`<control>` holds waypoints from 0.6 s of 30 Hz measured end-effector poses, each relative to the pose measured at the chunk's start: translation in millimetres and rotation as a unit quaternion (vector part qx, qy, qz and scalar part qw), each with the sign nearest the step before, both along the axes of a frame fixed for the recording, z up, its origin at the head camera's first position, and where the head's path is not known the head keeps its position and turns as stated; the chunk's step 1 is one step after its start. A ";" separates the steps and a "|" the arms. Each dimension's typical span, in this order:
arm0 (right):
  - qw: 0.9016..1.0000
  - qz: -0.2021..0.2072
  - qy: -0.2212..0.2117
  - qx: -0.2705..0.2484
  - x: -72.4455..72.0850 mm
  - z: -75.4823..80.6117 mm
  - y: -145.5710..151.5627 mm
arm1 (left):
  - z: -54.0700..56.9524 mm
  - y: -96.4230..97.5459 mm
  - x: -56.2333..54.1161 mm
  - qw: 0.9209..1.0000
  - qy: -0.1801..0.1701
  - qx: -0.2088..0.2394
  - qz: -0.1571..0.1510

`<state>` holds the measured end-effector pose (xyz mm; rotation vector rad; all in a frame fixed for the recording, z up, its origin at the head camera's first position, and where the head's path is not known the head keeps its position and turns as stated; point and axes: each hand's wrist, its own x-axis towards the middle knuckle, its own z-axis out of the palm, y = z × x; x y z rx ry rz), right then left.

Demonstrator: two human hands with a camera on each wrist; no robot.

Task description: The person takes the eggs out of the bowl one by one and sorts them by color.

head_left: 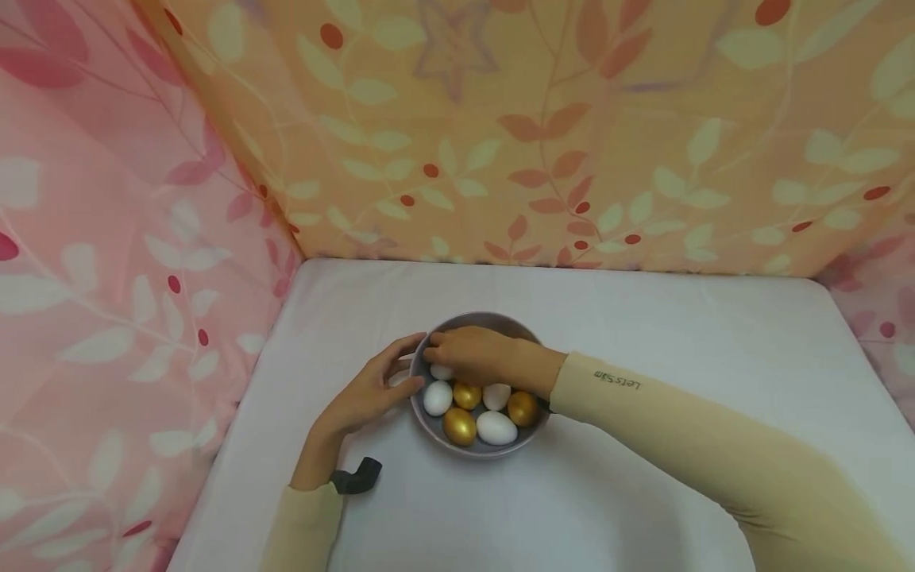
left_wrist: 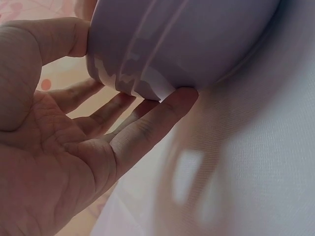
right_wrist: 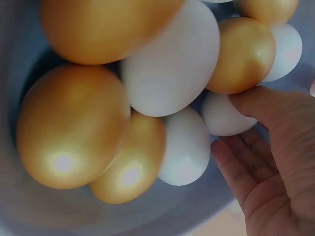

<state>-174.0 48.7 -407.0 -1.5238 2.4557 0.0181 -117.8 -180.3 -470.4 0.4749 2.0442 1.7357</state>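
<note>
A round grey-purple bowl point(head_left: 486, 455) stands on the white table, with several white and gold eggs in it. My right hand point(head_left: 475, 353) reaches down into its far left part. In the right wrist view, my right thumb and fingers pinch a white egg point(right_wrist: 221, 118) from two sides, and a gold egg point(right_wrist: 246, 56) lies right above it. Around the left outside of the bowl rests my left hand point(head_left: 372, 389), fingers spread and fairly straight. In the left wrist view its thumb and fingertips touch the bowl's outer wall point(left_wrist: 206, 39).
A white cloth point(head_left: 643, 508) covers the table around the bowl. Behind it hangs a yellow leaf-patterned curtain point(head_left: 643, 119), and a pink one point(head_left: 107, 278) hangs at the left. A dark bent piece point(head_left: 360, 477) sticks out by the left wrist.
</note>
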 end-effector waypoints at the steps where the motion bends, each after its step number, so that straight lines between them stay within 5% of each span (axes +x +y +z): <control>1: 1.000 0.002 0.004 -0.002 -0.3 1.0 -1.7 | 1.2 -1.4 -0.3 1.000 0.000 0.000 0.001; 7: 0.998 -0.032 -0.041 -0.019 -1.7 8.2 1.8 | 2.1 -3.8 -2.9 1.000 -0.005 0.004 -0.007; 13: 0.987 -0.067 -0.097 -0.112 9.9 9.0 22.9 | -0.3 0.5 -2.5 1.000 -0.010 0.007 -0.004; 18: 0.979 -0.070 -0.075 -0.178 20.4 11.7 40.6 | -2.0 0.6 -0.9 1.000 -0.017 0.013 -0.002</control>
